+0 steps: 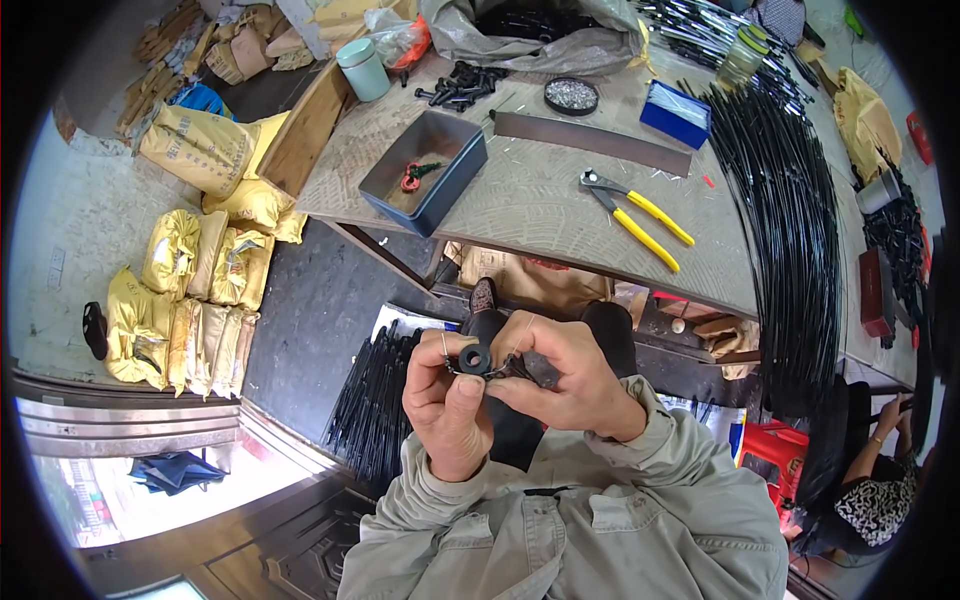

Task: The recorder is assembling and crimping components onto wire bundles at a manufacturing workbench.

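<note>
Above my lap, my left hand point(447, 408) pinches a small black part with a round ring end point(474, 357) between thumb and fingers; its hole faces up. My right hand point(566, 378) is closed close beside it, with a dark piece point(540, 369) showing between thumb and fingers. Thin wire-like strands stick up by the fingertips of both hands. Whether the dark piece joins the ring-ended part cannot be told. On the table ahead lie yellow-handled pliers point(640, 222), jaws pointing away to the left.
The table point(560, 225) carries a grey bin point(425, 175) with a red-and-green item, a metal strip point(590, 143), a blue box point(676, 113), a round dish point(571, 96) and black parts point(462, 86). Long black rods point(780, 220) hang over its right side. Another person point(875, 490) sits at right.
</note>
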A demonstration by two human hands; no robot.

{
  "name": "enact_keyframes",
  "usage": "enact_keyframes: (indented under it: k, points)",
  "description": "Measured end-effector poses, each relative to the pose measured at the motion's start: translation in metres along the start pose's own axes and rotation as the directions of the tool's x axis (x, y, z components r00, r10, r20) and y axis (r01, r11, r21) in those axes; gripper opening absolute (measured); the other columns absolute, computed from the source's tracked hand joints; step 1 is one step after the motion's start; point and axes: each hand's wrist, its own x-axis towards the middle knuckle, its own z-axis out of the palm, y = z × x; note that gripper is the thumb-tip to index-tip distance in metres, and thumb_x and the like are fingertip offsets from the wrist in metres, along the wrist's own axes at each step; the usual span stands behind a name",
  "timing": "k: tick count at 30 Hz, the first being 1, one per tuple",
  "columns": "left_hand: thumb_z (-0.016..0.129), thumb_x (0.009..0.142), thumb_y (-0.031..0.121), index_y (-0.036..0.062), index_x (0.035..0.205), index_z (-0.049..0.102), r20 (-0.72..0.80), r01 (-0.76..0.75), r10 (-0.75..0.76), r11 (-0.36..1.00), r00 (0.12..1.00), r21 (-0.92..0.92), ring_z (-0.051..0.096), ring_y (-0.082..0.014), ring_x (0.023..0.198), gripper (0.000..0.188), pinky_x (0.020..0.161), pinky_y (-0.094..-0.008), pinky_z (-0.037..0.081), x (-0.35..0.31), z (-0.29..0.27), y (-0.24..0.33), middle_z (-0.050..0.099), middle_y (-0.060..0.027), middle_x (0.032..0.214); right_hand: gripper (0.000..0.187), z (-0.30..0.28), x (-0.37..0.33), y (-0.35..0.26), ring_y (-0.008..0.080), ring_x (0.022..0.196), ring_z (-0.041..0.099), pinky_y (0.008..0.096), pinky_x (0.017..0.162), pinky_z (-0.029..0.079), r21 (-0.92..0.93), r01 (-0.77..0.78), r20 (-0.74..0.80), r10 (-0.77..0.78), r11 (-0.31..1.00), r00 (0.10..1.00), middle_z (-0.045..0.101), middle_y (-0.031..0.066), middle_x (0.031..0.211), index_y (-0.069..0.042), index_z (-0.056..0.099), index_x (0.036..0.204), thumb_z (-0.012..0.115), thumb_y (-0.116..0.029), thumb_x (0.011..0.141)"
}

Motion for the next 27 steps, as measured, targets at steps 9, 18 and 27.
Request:
enact_keyframes:
  k: [9, 18, 27]
  points:
    - [0.065, 0.079, 0.022, 0.002, 0.083, 0.052, 0.191, 0.113, -0.108, 0.993, 0.976, -0.02, 0.042, -0.0109, 0.071, 0.024, 0.066, -0.0239, 0.035, -0.003, -0.016, 0.004, 0.045, -0.0038, 0.078, 0.027, -0.001, -0.003, 0.012, 0.0129, 0.067, 0.052, 0.0254, 0.058, 0.04, 0.102, 0.013, 0.147, -0.028, 0.995, 0.989, 0.054, 0.0041, 0.073, -0.003, 0.051, 0.072, 0.076, -0.012, 0.068]
    - [0.069, 0.075, 0.031, 0.0001, 0.079, 0.058, 0.434, 0.267, -0.219, 0.963, 0.874, -0.05, 0.045, -0.0138, 0.072, 0.033, 0.068, -0.0253, 0.035, -0.011, -0.048, 0.005, 0.05, -0.0052, 0.077, 0.026, -0.004, -0.005, 0.021, 0.0112, 0.065, 0.052, 0.0244, 0.055, 0.038, 0.346, -0.066, 0.312, -0.048, 0.936, 0.949, 0.056, 0.0023, 0.074, -0.002, 0.053, 0.068, 0.077, -0.014, 0.068]
    - [0.068, 0.075, 0.027, 0.0007, 0.082, 0.058, 0.286, 0.253, -0.231, 0.967, 0.93, -0.039, 0.044, -0.014, 0.071, 0.029, 0.067, -0.0257, 0.036, -0.023, -0.035, 0.001, 0.049, -0.0047, 0.076, 0.026, -0.016, -0.001, 0.02, 0.0115, 0.057, 0.051, 0.0255, 0.05, 0.037, 0.139, -0.153, 0.479, 0.069, 0.978, 0.875, 0.056, 0.0037, 0.068, -0.004, 0.054, 0.066, 0.076, -0.017, 0.069]
